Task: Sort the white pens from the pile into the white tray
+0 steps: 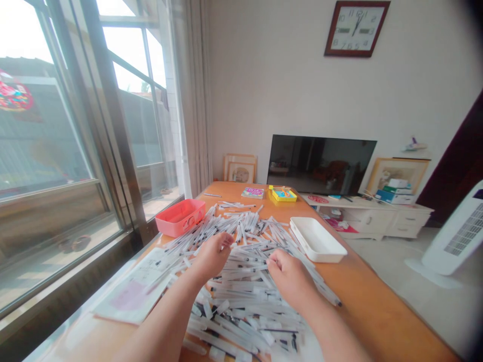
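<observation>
A wide heap of white pen barrels, many with black ends, covers the middle of the table. Over its left part is my left hand, with the fingers curled in and pressed together. My right hand is closed too, thumb against the fingers, above the heap's right side. Whatever either hand may hold is too small or hidden to make out. A coral-red plastic basket stands beyond my left hand. Past my right hand is a shallow white tray.
A booklet lies at the left on the wooden table. At the far end are a colourful packet and a yellow box. A window lines the left side. A television and a white tower fan stand beyond.
</observation>
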`<move>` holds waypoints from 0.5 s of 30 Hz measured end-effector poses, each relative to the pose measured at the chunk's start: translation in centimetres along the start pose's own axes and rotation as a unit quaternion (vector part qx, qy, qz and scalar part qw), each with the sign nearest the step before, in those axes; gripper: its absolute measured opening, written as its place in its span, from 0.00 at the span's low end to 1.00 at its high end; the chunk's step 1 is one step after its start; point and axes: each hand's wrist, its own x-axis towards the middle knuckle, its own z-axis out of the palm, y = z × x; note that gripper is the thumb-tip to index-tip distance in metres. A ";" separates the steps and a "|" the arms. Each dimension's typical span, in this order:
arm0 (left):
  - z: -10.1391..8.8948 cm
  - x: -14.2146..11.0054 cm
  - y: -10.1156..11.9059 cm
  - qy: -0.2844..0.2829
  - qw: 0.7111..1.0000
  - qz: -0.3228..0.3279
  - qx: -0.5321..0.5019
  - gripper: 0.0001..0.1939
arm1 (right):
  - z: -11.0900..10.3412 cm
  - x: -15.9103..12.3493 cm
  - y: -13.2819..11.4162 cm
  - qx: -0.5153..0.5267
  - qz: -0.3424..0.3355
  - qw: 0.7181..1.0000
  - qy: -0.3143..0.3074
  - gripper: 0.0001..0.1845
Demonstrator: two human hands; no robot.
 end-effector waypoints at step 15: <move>0.0 -0.5 2.2 -0.083 0.988 0.056 0.117 0.09 | 0.5 0.2 0.3 0.028 0.002 0.999 0.022 0.11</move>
